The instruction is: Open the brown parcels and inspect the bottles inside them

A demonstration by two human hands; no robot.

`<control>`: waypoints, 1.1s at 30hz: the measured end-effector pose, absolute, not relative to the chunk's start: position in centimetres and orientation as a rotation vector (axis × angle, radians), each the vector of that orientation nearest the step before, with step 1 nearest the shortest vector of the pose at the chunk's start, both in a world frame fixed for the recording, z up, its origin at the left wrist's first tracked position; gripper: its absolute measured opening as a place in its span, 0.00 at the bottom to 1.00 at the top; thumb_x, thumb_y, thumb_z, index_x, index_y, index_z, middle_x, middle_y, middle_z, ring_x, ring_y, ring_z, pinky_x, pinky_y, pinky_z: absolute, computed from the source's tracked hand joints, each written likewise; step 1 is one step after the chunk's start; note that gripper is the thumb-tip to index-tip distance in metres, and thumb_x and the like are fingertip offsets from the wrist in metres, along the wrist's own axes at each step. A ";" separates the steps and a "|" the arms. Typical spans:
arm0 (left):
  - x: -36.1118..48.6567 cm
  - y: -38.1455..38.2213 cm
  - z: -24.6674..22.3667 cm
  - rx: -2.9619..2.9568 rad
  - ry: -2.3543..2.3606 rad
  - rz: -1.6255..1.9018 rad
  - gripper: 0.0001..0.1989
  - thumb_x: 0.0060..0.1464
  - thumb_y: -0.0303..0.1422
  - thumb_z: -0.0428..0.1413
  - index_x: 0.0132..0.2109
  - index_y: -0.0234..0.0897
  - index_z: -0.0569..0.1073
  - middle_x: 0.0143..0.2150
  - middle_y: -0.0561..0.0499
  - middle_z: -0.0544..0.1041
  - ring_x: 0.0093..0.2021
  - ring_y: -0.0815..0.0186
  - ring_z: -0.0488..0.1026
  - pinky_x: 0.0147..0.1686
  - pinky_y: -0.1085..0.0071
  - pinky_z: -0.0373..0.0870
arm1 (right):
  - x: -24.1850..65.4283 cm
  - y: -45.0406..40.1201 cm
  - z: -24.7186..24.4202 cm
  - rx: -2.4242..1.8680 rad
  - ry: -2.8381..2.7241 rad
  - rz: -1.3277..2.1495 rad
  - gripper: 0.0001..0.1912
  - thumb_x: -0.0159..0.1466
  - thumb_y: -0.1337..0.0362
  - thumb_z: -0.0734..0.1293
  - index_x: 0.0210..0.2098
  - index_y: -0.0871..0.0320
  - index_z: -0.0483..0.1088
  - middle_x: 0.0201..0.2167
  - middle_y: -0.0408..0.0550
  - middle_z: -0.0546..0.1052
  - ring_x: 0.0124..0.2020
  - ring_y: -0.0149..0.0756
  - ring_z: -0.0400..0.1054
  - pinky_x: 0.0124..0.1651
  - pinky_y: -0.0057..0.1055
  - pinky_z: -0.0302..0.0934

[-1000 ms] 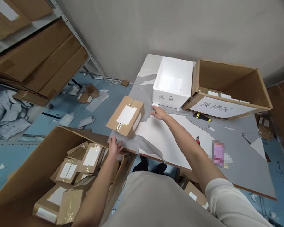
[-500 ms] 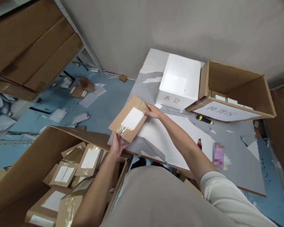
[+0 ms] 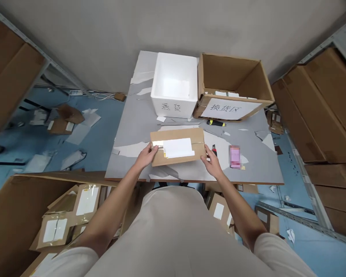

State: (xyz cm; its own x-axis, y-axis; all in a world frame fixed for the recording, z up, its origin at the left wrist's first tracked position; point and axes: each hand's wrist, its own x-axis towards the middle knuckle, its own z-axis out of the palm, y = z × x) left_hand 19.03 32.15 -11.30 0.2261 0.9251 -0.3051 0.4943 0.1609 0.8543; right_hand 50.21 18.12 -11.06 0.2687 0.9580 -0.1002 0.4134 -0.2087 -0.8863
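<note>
Between my two hands is a brown cardboard box [image 3: 177,133] with a white label on its top and clear tape at its left end. My left hand [image 3: 146,155] grips the box's left end, thumb on top. On the right end, my right hand [image 3: 212,161] holds the edge with bent fingers. The box is over the front part of the grey table [image 3: 123,154]; whether it rests on the surface I cannot tell. Just beyond my right hand lies a red and black utility knife [image 3: 214,149]. A yellow and black utility knife [image 3: 216,123] lies farther back.
A white foam box [image 3: 174,107] and a labelled open carton [image 3: 233,109] stand at the table's back. A blurred pink item [image 3: 235,157] lies at right. Beside the table at left, a big carton [image 3: 14,207] holds several taped boxes. Shelves with cartons [image 3: 311,111] flank the right.
The box has moved from the table's left edge toward its front middle and turned lengthwise across. My right hand now holds its right end. The view has swung right.
</note>
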 end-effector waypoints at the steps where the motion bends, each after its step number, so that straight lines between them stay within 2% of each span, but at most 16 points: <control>1: 20.2 32.1 -11.7 1.528 1.387 0.456 0.29 0.53 0.54 0.50 0.55 0.41 0.71 0.49 0.47 0.77 0.47 0.55 0.73 0.48 0.62 0.67 | 50.7 16.5 -11.5 -1.788 -1.198 0.882 0.37 0.61 0.50 0.62 0.67 0.50 0.50 0.55 0.55 0.66 0.48 0.46 0.65 0.42 0.41 0.69; 4: 23.0 31.6 -12.9 1.609 1.341 0.303 0.32 0.52 0.55 0.48 0.57 0.42 0.69 0.49 0.46 0.77 0.47 0.54 0.73 0.48 0.62 0.67 | 51.4 13.0 -12.8 -1.828 -1.082 0.894 0.37 0.61 0.50 0.62 0.67 0.51 0.49 0.55 0.57 0.65 0.48 0.45 0.66 0.44 0.42 0.69; 8: 24.6 31.0 -14.2 1.625 1.383 0.282 0.32 0.52 0.57 0.48 0.58 0.44 0.69 0.51 0.46 0.76 0.50 0.51 0.73 0.50 0.60 0.65 | 51.7 11.7 -14.0 -1.833 -1.027 0.911 0.38 0.61 0.49 0.62 0.67 0.51 0.50 0.55 0.56 0.65 0.49 0.43 0.65 0.47 0.42 0.67; 14: 24.1 30.3 -14.8 1.591 1.425 0.335 0.32 0.52 0.57 0.47 0.56 0.42 0.71 0.54 0.46 0.75 0.55 0.48 0.69 0.54 0.56 0.62 | 52.4 11.7 -15.5 -1.810 -0.950 0.993 0.46 0.57 0.48 0.66 0.68 0.54 0.43 0.59 0.60 0.63 0.53 0.45 0.65 0.51 0.43 0.65; 18: 22.6 28.6 -15.9 1.421 1.307 0.489 0.30 0.53 0.53 0.46 0.52 0.38 0.74 0.53 0.45 0.75 0.56 0.51 0.68 0.56 0.56 0.63 | 53.7 10.7 -17.3 -1.771 -1.051 1.077 0.51 0.51 0.53 0.72 0.68 0.49 0.44 0.63 0.56 0.59 0.60 0.48 0.58 0.57 0.49 0.58; 20: 21.8 27.7 -16.8 1.288 1.198 0.526 0.30 0.50 0.51 0.50 0.54 0.37 0.72 0.54 0.44 0.74 0.57 0.52 0.68 0.56 0.55 0.63 | 54.3 10.5 -18.3 -1.780 -1.077 1.104 0.52 0.49 0.57 0.73 0.67 0.47 0.44 0.65 0.55 0.57 0.62 0.48 0.56 0.58 0.51 0.55; 22: 21.2 27.0 -17.6 1.228 1.089 0.544 0.33 0.43 0.47 0.58 0.56 0.36 0.70 0.55 0.42 0.73 0.58 0.52 0.67 0.58 0.54 0.60 | 54.9 10.9 -19.1 -1.786 -1.076 1.127 0.51 0.49 0.59 0.73 0.67 0.46 0.45 0.65 0.53 0.57 0.63 0.48 0.55 0.59 0.53 0.54; 25: 20.8 26.5 -18.6 1.277 1.005 0.526 0.40 0.34 0.42 0.65 0.57 0.36 0.68 0.56 0.41 0.72 0.60 0.51 0.65 0.61 0.54 0.56 | 55.3 12.4 -19.7 -1.747 -1.091 1.144 0.47 0.47 0.63 0.73 0.64 0.49 0.53 0.62 0.52 0.62 0.60 0.47 0.59 0.59 0.52 0.54; 28: 21.3 26.6 -19.1 1.348 1.003 0.491 0.37 0.35 0.45 0.65 0.53 0.36 0.70 0.53 0.42 0.74 0.58 0.50 0.66 0.60 0.53 0.57 | 55.0 13.8 -19.7 -1.680 -1.132 1.132 0.39 0.47 0.64 0.72 0.59 0.54 0.62 0.55 0.53 0.70 0.56 0.46 0.64 0.58 0.47 0.57; 33: 21.5 26.8 -18.5 1.380 1.058 0.495 0.36 0.36 0.51 0.63 0.50 0.34 0.71 0.49 0.40 0.76 0.55 0.50 0.69 0.57 0.54 0.62 | 54.5 14.0 -18.9 -1.635 -1.093 1.187 0.31 0.50 0.59 0.72 0.53 0.57 0.67 0.48 0.53 0.75 0.46 0.44 0.70 0.50 0.43 0.65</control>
State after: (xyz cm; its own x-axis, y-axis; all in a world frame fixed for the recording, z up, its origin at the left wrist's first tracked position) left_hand 21.52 26.76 -18.50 0.4847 0.8176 -0.3107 0.2849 0.1882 0.9399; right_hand 54.53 14.05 -18.93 0.1787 0.9498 -0.2568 0.1774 -0.2878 -0.9411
